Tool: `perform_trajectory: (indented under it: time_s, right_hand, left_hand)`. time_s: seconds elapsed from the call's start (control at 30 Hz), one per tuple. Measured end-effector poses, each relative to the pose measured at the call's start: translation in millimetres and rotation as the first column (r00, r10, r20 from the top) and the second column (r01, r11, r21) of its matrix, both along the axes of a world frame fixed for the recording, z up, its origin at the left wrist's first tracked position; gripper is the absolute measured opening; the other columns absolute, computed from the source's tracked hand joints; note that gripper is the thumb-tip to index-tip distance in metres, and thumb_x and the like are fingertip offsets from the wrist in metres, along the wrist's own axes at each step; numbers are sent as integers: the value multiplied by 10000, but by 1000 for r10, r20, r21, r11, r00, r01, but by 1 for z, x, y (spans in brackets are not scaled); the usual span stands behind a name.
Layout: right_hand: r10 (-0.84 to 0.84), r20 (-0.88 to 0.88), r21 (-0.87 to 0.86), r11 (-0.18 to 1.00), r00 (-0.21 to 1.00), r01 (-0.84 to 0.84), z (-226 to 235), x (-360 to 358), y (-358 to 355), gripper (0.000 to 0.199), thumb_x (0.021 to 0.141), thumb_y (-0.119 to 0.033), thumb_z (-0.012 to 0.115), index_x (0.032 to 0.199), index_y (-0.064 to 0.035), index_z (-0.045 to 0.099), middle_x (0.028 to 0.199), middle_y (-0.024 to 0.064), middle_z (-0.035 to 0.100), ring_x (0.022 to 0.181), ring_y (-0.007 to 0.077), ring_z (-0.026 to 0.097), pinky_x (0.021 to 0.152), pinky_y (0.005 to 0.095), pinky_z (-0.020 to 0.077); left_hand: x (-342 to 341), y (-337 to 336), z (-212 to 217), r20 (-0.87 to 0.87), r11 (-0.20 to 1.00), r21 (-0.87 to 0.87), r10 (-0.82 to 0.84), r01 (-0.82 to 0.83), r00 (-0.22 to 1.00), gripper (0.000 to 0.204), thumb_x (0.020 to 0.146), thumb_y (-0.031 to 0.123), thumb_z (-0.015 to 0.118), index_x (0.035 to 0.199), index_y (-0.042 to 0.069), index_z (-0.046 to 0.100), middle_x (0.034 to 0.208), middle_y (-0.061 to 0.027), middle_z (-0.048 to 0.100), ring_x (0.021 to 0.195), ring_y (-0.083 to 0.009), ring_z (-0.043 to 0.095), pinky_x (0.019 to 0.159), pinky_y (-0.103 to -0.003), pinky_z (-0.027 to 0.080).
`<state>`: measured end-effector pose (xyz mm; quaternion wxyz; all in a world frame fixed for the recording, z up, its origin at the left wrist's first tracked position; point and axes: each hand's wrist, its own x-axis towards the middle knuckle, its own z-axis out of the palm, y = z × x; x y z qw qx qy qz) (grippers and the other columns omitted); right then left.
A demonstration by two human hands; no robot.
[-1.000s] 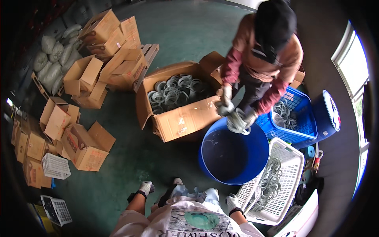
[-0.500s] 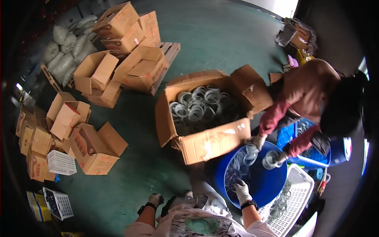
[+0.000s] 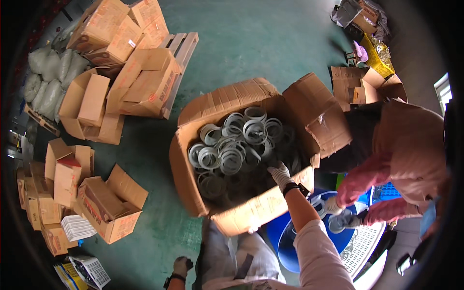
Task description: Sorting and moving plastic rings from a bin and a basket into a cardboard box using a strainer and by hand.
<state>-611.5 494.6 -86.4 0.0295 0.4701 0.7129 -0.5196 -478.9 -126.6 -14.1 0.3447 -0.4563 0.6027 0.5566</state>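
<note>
My right hand (image 3: 280, 177), in a whitish knit glove, reaches over the near right wall of a large open cardboard box (image 3: 253, 212). Its fingers look stretched out, close to a heap of translucent plastic rings (image 3: 232, 157) inside; nothing shows in its grip. Low beside my leg hangs my left hand (image 3: 182, 266), also gloved, fingers curled in with nothing visible in them. At right, another person's gloved hands (image 3: 333, 205) hold clear rings (image 3: 340, 221) over a round blue tub (image 3: 285, 251). My right arm hides part of that tub.
Several open cartons (image 3: 112, 208) and stacked boxes (image 3: 99, 29) stand at left, some on a wooden pallet (image 3: 181, 50), near white sacks (image 3: 48, 67). A white perforated basket (image 3: 365, 246) is beside the tub. Far right are a yellow crate (image 3: 377, 53) and an open carton (image 3: 348, 79).
My right hand has moved from inside the blue tub up and left into the cardboard box. My left hand still hangs low. The other person stands more upright, and the view has shifted.
</note>
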Motion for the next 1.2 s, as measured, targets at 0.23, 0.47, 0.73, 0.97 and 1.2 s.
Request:
perform_trajectory:
  time_s: [0.23,0.47,0.73,0.97,1.2]
  right_hand:
    - [-118,263,29,993,957,115,-109,-114,17,682,639,-367,735,1222,-98,505,1212,110,556,1132,264,518,926,337,415]
    - [46,-121,218,976,992,-19,-281,-77,159,531,791,-299,641,1252,-90,481,1266,106,518,1133,241,501,923,302,398]
    - [64,-245,-52,995,967,-79,-205,-117,52,544,754,-161,663,1250,-61,465,1224,97,538,1106,205,510,947,296,386]
    - [-151,-399,-175,981,904,86,-221,-109,52,622,690,-104,713,1251,-53,447,1183,92,553,1088,200,518,933,290,392]
    - [-414,-243,-41,908,877,418,-139,-80,18,347,755,19,564,1088,-78,548,936,33,613,866,153,565,793,261,451]
  left_hand:
    - [-46,-69,-60,278,961,-177,-159,213,947,305,762,99,539,1032,-39,501,740,-152,579,604,-297,586,570,-436,527]
    - [-144,-41,-82,406,879,-111,-386,463,829,161,828,204,497,808,86,604,737,-110,612,611,-157,580,504,-331,466]
    - [-160,-107,-97,411,896,-211,-282,391,867,308,782,128,577,1050,-7,504,830,-175,608,703,-310,627,618,-441,553]
    - [-143,-69,-65,371,961,-191,-119,201,921,354,779,111,594,1089,20,449,886,-167,602,714,-330,628,602,-461,554]
    - [-111,-50,-44,285,954,-168,-193,247,939,287,803,118,563,1058,3,498,850,-171,609,702,-315,633,599,-454,559]
